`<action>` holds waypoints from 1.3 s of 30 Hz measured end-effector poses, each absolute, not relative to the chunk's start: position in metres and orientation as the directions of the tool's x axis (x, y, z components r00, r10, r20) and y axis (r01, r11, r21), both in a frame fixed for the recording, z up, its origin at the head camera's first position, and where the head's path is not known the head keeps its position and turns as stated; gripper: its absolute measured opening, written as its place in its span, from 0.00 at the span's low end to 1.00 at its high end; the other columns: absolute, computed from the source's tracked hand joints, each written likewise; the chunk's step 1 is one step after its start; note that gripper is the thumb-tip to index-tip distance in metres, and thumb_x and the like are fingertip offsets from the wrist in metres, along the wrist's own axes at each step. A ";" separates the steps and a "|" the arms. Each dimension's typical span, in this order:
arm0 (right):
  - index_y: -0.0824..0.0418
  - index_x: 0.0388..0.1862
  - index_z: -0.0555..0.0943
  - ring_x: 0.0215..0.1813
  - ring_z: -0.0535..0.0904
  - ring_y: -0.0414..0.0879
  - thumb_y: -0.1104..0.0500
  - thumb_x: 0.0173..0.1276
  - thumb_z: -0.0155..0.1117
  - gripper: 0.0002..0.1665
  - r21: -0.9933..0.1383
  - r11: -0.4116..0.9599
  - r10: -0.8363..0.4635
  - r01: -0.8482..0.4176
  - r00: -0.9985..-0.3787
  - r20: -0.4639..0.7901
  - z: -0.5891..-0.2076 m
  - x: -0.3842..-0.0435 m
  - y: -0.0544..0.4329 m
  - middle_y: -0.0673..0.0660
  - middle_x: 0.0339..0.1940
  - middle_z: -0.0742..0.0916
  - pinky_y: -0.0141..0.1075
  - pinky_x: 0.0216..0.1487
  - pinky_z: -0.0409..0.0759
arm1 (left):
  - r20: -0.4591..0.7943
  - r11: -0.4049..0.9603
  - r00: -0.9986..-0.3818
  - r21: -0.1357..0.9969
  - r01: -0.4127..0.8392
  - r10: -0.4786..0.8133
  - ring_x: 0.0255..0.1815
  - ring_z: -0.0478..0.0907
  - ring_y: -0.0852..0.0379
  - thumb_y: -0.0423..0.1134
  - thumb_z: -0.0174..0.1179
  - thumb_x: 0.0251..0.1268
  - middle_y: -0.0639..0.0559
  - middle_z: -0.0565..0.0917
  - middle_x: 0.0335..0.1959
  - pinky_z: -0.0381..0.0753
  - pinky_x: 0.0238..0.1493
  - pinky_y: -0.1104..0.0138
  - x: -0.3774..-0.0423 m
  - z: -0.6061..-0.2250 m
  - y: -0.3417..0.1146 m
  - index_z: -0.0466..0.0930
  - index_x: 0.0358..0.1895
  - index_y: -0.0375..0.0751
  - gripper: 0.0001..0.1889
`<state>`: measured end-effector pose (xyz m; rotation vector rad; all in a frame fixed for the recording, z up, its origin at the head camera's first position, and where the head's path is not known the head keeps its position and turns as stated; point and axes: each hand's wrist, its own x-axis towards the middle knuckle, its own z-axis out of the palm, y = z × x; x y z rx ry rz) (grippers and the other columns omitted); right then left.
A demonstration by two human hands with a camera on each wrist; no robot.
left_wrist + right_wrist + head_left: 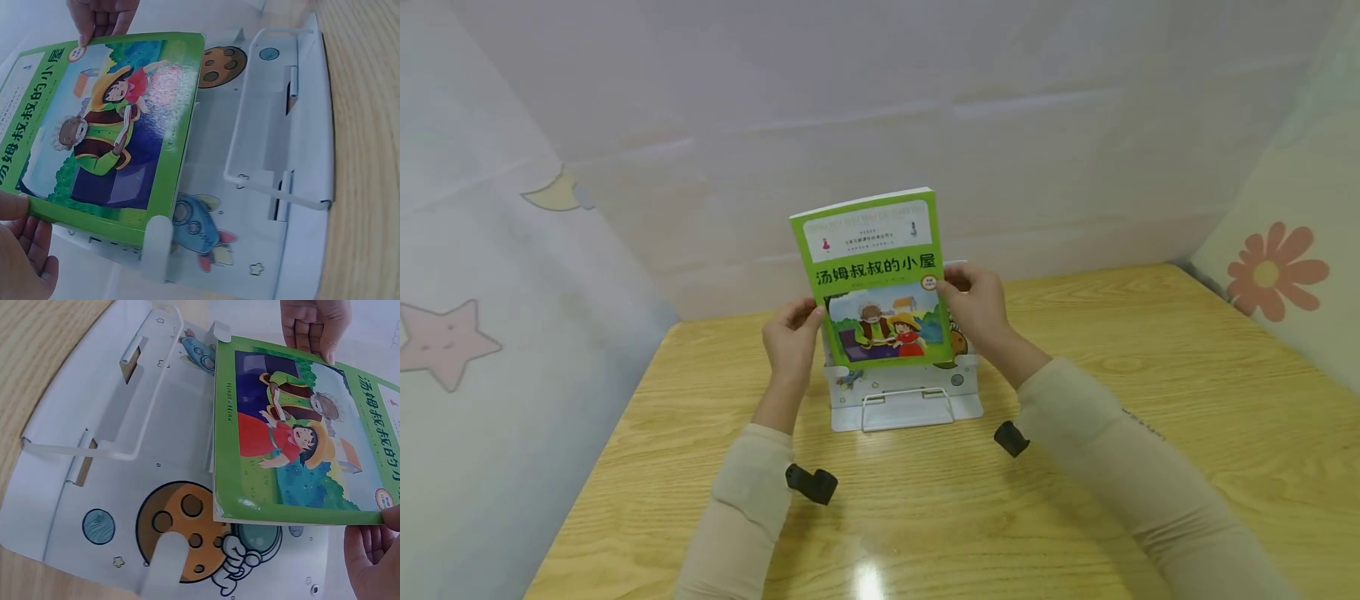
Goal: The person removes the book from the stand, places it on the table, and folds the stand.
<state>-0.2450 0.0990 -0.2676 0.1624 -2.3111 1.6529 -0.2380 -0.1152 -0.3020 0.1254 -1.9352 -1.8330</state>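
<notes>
A green-bordered paperback book [880,279] with a cartoon cover is held nearly upright, slightly tilted, in front of a white book stand [906,383]. My left hand [793,337] pinches its left edge, thumb on the front cover. The right hand [977,308] pinches the opposite edge at about mid height. In the left wrist view, the book's lower corner lies beside a white side clip [157,247] of the stand. The right wrist view shows the other clip [167,565] standing apart from the book, over a printed orange planet [187,519].
A white wire page holder [907,408] projects at the stand's front foot. The stand rests on a wooden table [925,517]. Pale printed cloth [880,100] hangs behind and at both sides. Small black wrist cameras [812,483] jut from both sleeves.
</notes>
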 end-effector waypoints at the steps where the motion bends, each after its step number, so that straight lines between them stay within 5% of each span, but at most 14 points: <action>1: 0.72 0.41 0.75 0.37 0.70 0.47 0.67 0.60 0.54 0.11 -0.903 0.330 0.072 -0.275 -0.947 0.315 -0.266 -0.245 0.099 0.61 0.35 0.78 0.32 0.37 0.72 | 0.283 0.097 -0.883 0.959 0.266 -0.376 0.34 0.73 0.57 0.28 0.58 0.52 0.42 0.78 0.35 0.74 0.39 0.71 -0.237 -0.300 -0.116 0.76 0.38 0.27 0.10; 13: 0.71 0.41 0.75 0.36 0.71 0.47 0.66 0.59 0.56 0.12 -0.905 0.298 0.052 -0.302 -0.942 0.331 -0.251 -0.246 0.089 0.60 0.35 0.79 0.31 0.37 0.73 | 0.305 0.098 -0.884 0.952 0.290 -0.354 0.36 0.73 0.58 0.28 0.57 0.53 0.42 0.77 0.38 0.74 0.41 0.71 -0.227 -0.277 -0.130 0.75 0.42 0.26 0.12; 39: 0.69 0.40 0.77 0.38 0.74 0.47 0.64 0.60 0.56 0.11 -0.990 0.063 -0.029 -0.124 -0.992 0.122 -0.255 -0.249 0.038 0.59 0.37 0.79 0.33 0.39 0.76 | 0.137 0.042 -0.913 0.990 0.132 -0.383 0.34 0.73 0.59 0.30 0.55 0.56 0.48 0.74 0.34 0.75 0.39 0.71 -0.206 -0.270 -0.185 0.72 0.45 0.25 0.14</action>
